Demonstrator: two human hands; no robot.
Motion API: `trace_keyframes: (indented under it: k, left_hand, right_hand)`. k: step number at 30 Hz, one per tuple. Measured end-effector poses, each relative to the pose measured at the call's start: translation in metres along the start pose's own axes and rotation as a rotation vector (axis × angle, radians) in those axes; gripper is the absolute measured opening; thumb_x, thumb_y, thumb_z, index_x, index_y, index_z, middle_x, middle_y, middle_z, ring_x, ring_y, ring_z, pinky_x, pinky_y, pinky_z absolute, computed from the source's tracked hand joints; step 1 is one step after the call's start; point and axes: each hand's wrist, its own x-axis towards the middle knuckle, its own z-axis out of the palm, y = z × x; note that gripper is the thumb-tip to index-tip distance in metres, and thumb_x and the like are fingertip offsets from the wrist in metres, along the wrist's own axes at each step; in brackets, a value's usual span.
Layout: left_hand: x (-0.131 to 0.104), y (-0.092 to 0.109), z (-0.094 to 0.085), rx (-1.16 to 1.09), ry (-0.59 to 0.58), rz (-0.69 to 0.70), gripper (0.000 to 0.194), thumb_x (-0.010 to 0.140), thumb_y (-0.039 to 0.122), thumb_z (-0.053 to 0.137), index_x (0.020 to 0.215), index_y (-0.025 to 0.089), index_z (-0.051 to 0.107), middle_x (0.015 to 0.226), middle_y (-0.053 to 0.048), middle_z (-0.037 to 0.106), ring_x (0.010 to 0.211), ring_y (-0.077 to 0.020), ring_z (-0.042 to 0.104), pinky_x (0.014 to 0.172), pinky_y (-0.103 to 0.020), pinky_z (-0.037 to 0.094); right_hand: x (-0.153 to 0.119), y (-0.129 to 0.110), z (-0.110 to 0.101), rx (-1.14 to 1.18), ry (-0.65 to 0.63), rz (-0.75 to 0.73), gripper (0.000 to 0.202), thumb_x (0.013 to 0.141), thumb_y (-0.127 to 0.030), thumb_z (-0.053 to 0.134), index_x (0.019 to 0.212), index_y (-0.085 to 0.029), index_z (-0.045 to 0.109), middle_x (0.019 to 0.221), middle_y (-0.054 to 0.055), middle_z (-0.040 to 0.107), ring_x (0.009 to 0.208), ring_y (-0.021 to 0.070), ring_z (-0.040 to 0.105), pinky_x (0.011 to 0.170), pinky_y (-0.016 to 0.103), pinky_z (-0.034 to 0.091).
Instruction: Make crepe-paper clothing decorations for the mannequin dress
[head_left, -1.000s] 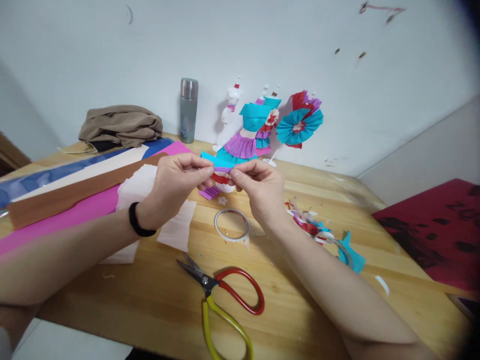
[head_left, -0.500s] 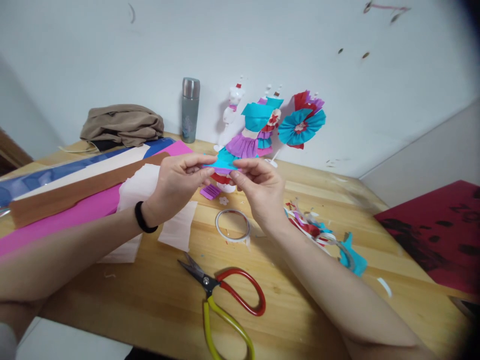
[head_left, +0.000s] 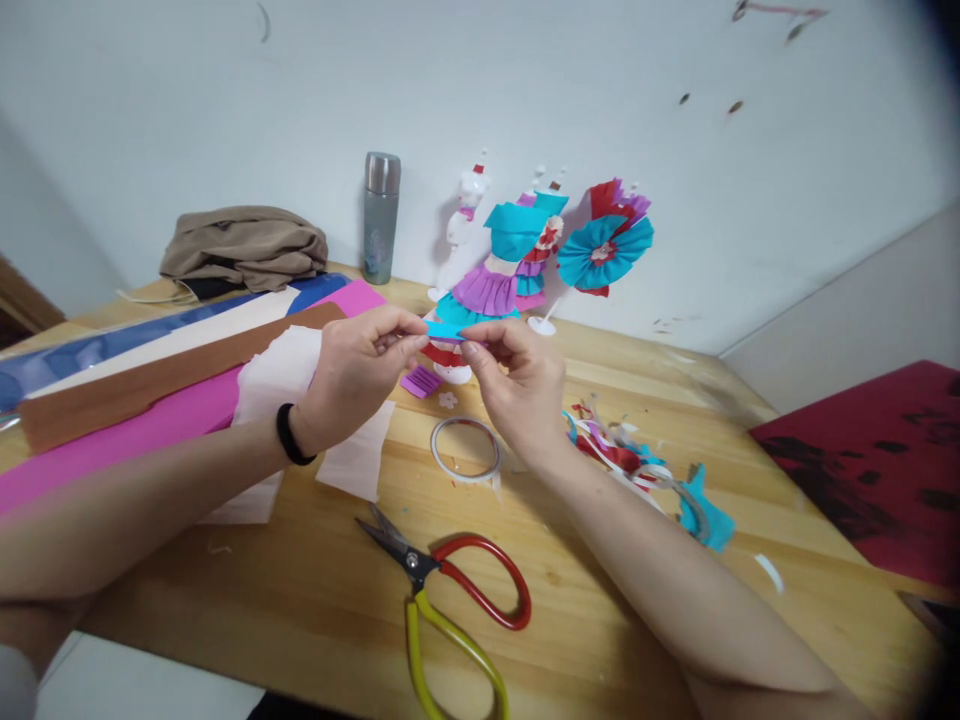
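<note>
Between my left hand (head_left: 367,365) and my right hand (head_left: 517,375) is a small strip of blue crepe paper (head_left: 444,331), pinched at either end by thumb and fingertips. A thin purple edge shows along its lower side. Just behind it stands a mannequin figure in a layered crepe paper dress (head_left: 487,285), turquoise, purple and red; my fingers hide part of the skirt. Below the hands lie a pleated purple paper piece (head_left: 421,381), a small white paper flower (head_left: 448,400) and a roll of double-sided tape (head_left: 465,478).
Scissors (head_left: 412,562) with red and yellow handles lie near the front. Paper sheets (head_left: 180,365) cover the left side, with a brown cloth (head_left: 244,245) and a flask (head_left: 382,220) behind. More decorated figures (head_left: 606,250) stand by the wall. Paper scraps (head_left: 622,450) lie at right.
The strip between my hands now shows less purple along its lower edge. Both hands have shifted only slightly and keep their pinch.
</note>
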Motion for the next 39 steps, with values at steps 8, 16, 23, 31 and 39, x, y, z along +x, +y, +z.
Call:
trace_keyframes:
  k: [8,16,23,31,39]
  left_hand:
    - [0.000,0.012,0.002,-0.204,0.002,-0.171,0.009,0.073,0.024,0.075,0.072,0.015,0.073,0.064,-0.001,0.072,0.057,-0.0114,0.066,0.054,-0.018,0.053]
    - [0.003,0.023,0.000,-0.324,-0.021,-0.310,0.011,0.069,0.023,0.078,0.071,0.014,0.071,0.064,-0.003,0.073,0.059,-0.0148,0.069,0.057,-0.023,0.057]
    - [0.001,0.021,0.001,-0.354,-0.021,-0.285,0.011,0.069,0.021,0.078,0.073,0.014,0.072,0.063,-0.001,0.072,0.056,-0.0133,0.069,0.055,-0.021,0.057]
    - [0.001,0.013,-0.001,-0.242,-0.013,-0.151,0.022,0.074,0.024,0.078,0.094,0.016,0.078,0.078,-0.003,0.076,0.058,-0.0113,0.067,0.058,-0.020,0.056]
    - [0.001,0.007,-0.003,-0.053,-0.030,-0.059,0.017,0.077,0.027,0.075,0.089,0.016,0.077,0.077,-0.004,0.073,0.062,-0.0123,0.065,0.061,-0.023,0.054]
  right_hand:
    - [-0.001,0.002,0.002,0.128,0.016,0.118,0.006,0.086,-0.028,0.063,0.084,-0.022,0.064,0.075,0.000,0.068,0.066,0.0157,0.062,0.064,0.033,0.052]
    - [0.003,-0.007,0.001,0.354,0.009,0.323,0.015,0.075,-0.033,0.073,0.074,-0.023,0.062,0.068,0.000,0.067,0.065,0.0173,0.065,0.062,0.032,0.053]
    - [0.003,-0.007,0.002,0.344,0.015,0.315,0.012,0.075,-0.030,0.072,0.073,-0.025,0.062,0.067,-0.001,0.065,0.062,0.0172,0.062,0.059,0.033,0.051]
    - [0.002,-0.008,0.003,0.378,0.046,0.251,0.009,0.077,-0.025,0.072,0.075,-0.023,0.063,0.066,-0.002,0.064,0.059,0.0153,0.061,0.058,0.032,0.048]
    - [0.000,-0.003,0.005,0.333,0.048,0.175,0.007,0.082,-0.024,0.068,0.082,-0.027,0.062,0.072,-0.002,0.065,0.064,0.0173,0.063,0.062,0.035,0.053]
